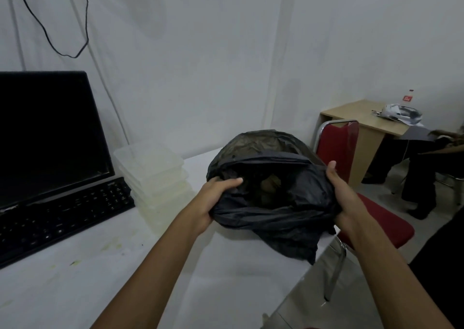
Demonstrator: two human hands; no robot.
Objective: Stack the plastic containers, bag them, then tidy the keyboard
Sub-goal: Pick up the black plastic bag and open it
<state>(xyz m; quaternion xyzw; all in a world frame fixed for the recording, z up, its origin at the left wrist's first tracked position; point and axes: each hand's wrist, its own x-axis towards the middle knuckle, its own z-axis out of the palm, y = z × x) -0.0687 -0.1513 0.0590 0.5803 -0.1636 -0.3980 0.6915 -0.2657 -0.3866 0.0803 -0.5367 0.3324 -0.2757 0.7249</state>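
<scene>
Holding a crinkly black plastic bag [271,203] wide at its mouth, the left hand [213,198] and the right hand [344,195] each grip one side, fingers curled round the rim. The bag sits on the white counter [100,278], near its right edge. Just left of the bag stands a stack of clear square plastic containers [155,178], touching the end of a flat black keyboard [60,215]. A dark screen [47,132] stands behind the keyboard. A red chair [351,158] waits beside the counter.
</scene>
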